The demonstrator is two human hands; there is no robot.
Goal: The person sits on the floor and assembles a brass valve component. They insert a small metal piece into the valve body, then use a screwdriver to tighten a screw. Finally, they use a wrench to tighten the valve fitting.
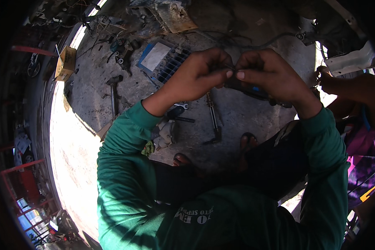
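My left hand (198, 77) and my right hand (271, 75) meet in front of me, thumbs toward each other and fingers curled in. Pinched between the fingertips of both is a small dark thing, too hidden and dim to name. Behind and below the left hand lies a blue-framed tray (143, 62) with slotted compartments and a pale sheet on it. A dark object with a blue spot (255, 88) rests on the ground beneath the right hand. Under the hands, a long-handled metal tool (213, 114) lies on the concrete.
A hammer (114, 96) lies on the left, with a cardboard box (66, 63) beyond it. Near my left knee sit a wrench (181, 106) and a metal housing (166, 134). A rusty metal part (177, 18) juts in at the top. Another person's arm (350, 85) is close on the right.
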